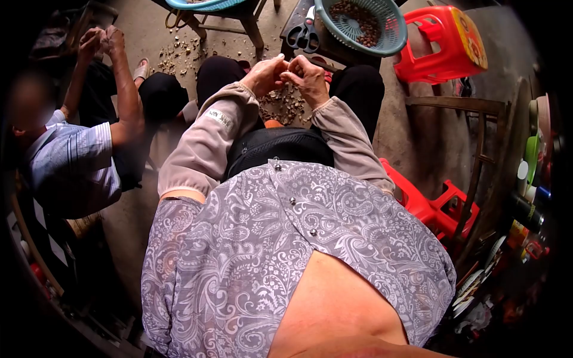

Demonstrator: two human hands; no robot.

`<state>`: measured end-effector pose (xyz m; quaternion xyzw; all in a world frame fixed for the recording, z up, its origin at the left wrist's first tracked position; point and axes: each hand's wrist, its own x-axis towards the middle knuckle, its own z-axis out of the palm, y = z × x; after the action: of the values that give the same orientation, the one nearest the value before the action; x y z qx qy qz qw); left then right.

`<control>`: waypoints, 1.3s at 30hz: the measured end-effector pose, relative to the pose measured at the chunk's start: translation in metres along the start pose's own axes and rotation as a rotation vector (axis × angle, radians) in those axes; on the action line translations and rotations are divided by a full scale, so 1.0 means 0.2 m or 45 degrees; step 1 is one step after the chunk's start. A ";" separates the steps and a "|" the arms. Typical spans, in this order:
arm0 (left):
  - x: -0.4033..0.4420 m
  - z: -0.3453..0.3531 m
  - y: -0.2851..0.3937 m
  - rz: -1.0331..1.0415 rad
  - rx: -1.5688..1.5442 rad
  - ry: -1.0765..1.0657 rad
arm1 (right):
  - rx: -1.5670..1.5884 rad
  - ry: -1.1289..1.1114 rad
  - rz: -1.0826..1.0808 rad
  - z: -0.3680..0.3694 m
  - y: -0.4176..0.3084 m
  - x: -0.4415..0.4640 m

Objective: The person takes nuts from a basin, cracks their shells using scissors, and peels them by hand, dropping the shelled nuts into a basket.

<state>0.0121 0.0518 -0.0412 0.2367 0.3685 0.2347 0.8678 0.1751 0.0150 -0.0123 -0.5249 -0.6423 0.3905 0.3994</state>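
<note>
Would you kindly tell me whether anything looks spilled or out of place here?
Yes: shell-like fragments litter the floor below the person's hands, with a second scatter farther left. They look untidy lying loose, but may be work debris.

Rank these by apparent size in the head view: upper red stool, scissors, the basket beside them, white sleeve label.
1. Upper red stool and basket: close, and the basket is cut off by the top edge, so unranked.
2. Scissors.
3. White sleeve label.
</note>
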 end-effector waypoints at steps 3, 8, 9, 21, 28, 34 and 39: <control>0.01 -0.01 0.00 -0.053 -0.009 -0.038 | 0.246 0.026 0.152 -0.04 -0.08 0.00; 0.01 0.01 0.01 0.004 -0.022 -0.036 | 0.674 0.083 0.225 -0.02 0.07 0.03; -0.01 0.03 0.02 0.035 -0.022 -0.033 | 0.777 0.099 0.235 -0.02 0.07 0.03; 0.01 0.03 0.00 0.242 -0.004 -0.085 | 1.237 0.013 0.541 -0.03 0.12 0.01; 0.04 -0.06 -0.03 0.279 0.014 0.480 | 0.330 0.126 0.429 0.01 0.23 0.00; 0.16 0.07 0.24 0.515 0.098 0.406 | 0.982 -0.020 0.793 0.08 0.27 0.00; 0.23 0.56 0.63 1.041 0.817 -0.027 | 1.351 -0.008 0.634 0.03 0.19 0.01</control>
<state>0.0949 0.1494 0.0771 0.6180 0.2904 0.4273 0.5926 0.1837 0.0214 -0.0495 -0.3870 -0.2174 0.7423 0.5020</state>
